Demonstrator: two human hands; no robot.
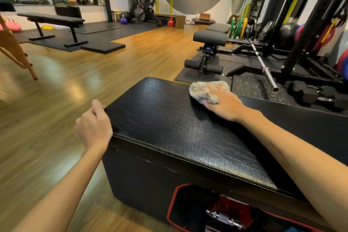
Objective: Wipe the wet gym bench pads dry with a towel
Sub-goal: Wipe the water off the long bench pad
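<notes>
Pad: the bench pad under my hands is black, grained like leather, glossy, with rounded corners and 1 line of pale stitching along the near edge.
Towel: 1 fluffy beige-grey towel, bunched, lies on the pad's far right corner.
Right hand: my right hand presses flat on the towel, fingers stretched and spread over it, not curled round it; the tips are blurred.
Left hand: my left hand holds the pad's left edge, thumb on top, the other fingers bent down over the side and hidden from me.
Base: the pad sits on a black box-shaped base, scuffed near the top; a red-trimmed opening at the bottom shows metal parts I cannot identify, cut off by the frame.
Floor: glossy wood-look floor, with black rubber mats under the equipment.
Other benches: 1 flat black bench stands well apart at the far left; 1 adjustable bench with 2 padded rollers stands beyond my pad.
Right side: 1 steel barbell slants beside a black rack; coloured plates behind it are too blurred to count.
</notes>
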